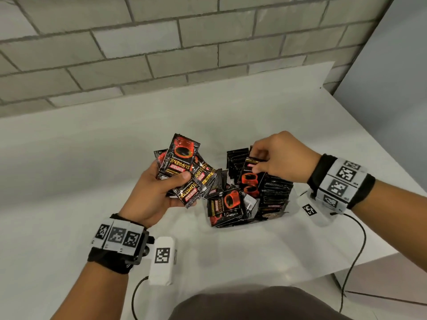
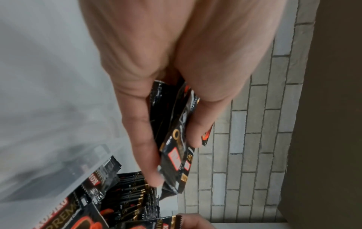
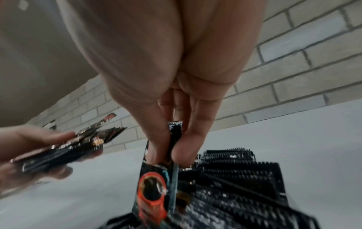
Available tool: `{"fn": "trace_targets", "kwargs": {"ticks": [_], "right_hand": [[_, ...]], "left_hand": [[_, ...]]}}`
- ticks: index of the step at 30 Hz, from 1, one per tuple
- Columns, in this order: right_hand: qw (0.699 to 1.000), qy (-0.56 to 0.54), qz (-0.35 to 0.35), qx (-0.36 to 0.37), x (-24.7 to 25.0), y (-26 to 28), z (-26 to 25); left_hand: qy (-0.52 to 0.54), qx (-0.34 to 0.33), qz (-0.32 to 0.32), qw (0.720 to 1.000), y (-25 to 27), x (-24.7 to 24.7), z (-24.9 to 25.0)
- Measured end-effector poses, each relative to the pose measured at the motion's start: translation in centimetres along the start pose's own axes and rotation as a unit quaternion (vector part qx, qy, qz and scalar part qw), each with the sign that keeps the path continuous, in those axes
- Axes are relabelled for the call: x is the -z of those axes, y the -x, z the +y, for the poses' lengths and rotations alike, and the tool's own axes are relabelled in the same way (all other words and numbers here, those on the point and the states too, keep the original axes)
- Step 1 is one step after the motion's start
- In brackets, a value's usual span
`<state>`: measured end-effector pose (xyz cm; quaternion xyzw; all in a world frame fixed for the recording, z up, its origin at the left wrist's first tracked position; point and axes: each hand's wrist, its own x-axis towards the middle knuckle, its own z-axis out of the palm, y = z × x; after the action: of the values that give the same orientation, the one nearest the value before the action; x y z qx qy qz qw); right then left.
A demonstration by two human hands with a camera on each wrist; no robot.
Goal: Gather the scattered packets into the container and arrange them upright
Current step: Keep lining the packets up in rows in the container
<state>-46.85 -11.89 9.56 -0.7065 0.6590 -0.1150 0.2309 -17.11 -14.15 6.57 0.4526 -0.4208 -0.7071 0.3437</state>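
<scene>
My left hand grips a fanned bunch of black-and-red coffee packets, held above the table left of the container; the wrist view shows the same bunch of packets between thumb and fingers. My right hand pinches the top edge of a single packet that stands upright among the packets in the clear plastic container. In the right wrist view this packet hangs from my fingertips beside rows of upright packets. Other packets lean loosely at the container's front.
The white table runs back to a grey brick wall. Its right edge drops off close beside the container. Cables from the wrist cameras trail over the near table.
</scene>
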Motion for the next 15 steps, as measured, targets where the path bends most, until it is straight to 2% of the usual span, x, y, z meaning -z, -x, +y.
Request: {"fn": "trace_targets", "kwargs": {"ticks": [5,9,15], "right_hand": [[0.994,0.096,-0.035,0.026,-2.1,-0.6,0.6],[0.977,0.184,-0.083,0.062,-3.4,-0.7,0.6],[0.977,0.199,-0.069,0.033,-3.6,-1.2,0.9]], "left_hand": [[0.002,0.008,-0.013,1.0,0.1,-0.3,-0.6],[-0.003,0.015,-0.021,1.0,0.0,-0.6,-0.8],[-0.007,0.019,-0.033,0.999,-0.3,-1.1,-0.6]]}}
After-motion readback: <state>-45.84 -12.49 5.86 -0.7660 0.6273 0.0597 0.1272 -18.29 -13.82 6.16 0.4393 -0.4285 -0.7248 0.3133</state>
